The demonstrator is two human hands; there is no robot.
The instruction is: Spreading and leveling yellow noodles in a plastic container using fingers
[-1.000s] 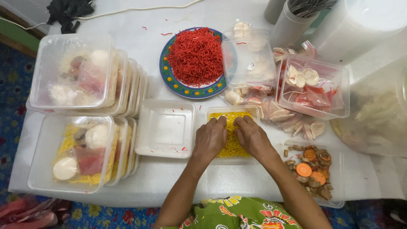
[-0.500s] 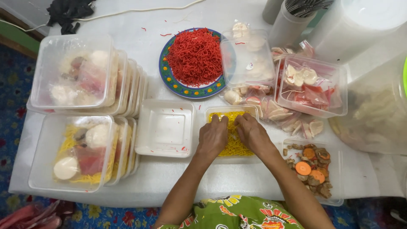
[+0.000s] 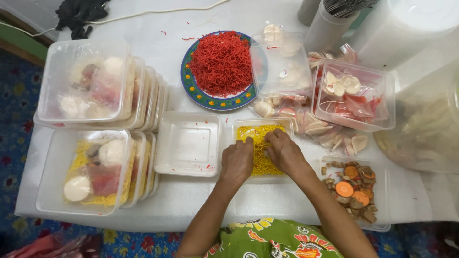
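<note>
My left hand and my right hand both rest palm down in a clear square container of yellow shredded strands, fingers curled into the strands. An empty clear lid or tray lies just left of that container. Beyond it stands a blue-rimmed plate heaped with red shredded strands.
Stacks of filled clear containers stand at the left. At the right are a tub of pink and white slices, loose sachets, a tray of orange and brown pieces, a large clear bag and grey cups.
Both hands have shifted slightly farther into the yellow strands, the fingers working and closing in on them. Everything else stays put.
</note>
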